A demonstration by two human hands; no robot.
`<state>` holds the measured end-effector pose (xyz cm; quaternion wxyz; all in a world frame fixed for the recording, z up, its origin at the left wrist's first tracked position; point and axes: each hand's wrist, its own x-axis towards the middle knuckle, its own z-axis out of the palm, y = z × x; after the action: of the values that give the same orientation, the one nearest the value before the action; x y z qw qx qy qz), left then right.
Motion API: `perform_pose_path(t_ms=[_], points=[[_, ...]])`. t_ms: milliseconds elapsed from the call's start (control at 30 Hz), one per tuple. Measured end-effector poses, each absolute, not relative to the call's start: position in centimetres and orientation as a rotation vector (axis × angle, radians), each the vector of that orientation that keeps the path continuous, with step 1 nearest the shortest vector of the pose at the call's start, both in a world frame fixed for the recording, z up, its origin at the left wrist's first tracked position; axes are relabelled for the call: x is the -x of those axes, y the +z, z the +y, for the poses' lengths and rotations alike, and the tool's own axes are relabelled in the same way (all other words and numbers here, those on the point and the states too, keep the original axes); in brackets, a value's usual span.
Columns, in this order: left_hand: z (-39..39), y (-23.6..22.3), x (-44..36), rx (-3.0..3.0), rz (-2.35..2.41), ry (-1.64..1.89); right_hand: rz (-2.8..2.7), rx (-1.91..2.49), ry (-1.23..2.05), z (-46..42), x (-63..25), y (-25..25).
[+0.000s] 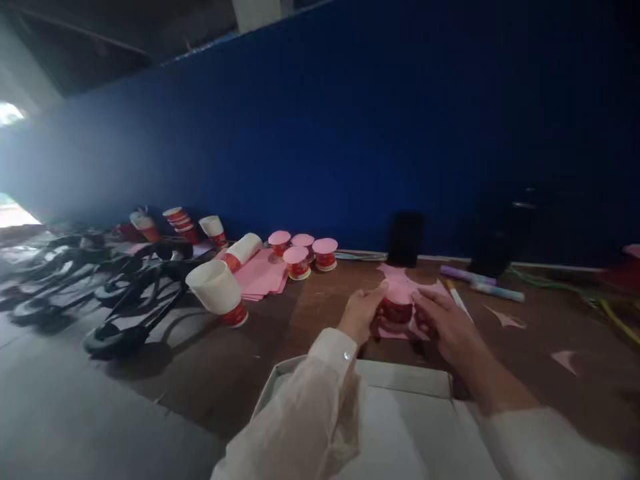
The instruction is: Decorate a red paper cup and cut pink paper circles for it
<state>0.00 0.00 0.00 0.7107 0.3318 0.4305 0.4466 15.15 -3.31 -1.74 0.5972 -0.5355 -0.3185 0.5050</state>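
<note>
Both hands hold a short red paper cup (399,311) with a round pink paper disc (400,291) on its top. My left hand (361,313) grips it from the left, thumb at the disc's edge. On the other side my right hand (443,323) pinches the disc's rim and the cup's side. Under and behind the cup lies a cut pink paper sheet (393,272) on the brown tabletop (320,307). To the left stand several short red cups (299,267), each covered with a pink disc.
Pink paper sheets (263,277) lie at the left with a tipped paper cup (244,250). A large white-and-red cup (217,292) leans nearby. Headphones (123,337) crowd the far left. Markers (467,275) and paper scraps (506,319) lie right. An open white box (405,378) is in front.
</note>
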Motion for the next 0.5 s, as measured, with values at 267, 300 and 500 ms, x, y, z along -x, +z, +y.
perform_pose_path(t_ms=[267,300,500], points=[[0.28,-0.29,-0.55,-0.614,0.995,1.038,-0.729,1.189,1.207,-2.98,-15.44,-1.60],[0.24,-0.24,-0.50,-0.612,0.988,1.037,-0.726,1.185,1.210,-2.99,-15.41,-1.59],[0.22,-0.12,-0.32,-0.579,0.970,1.000,-0.736,1.200,1.214,-3.18,-15.42,-1.43]])
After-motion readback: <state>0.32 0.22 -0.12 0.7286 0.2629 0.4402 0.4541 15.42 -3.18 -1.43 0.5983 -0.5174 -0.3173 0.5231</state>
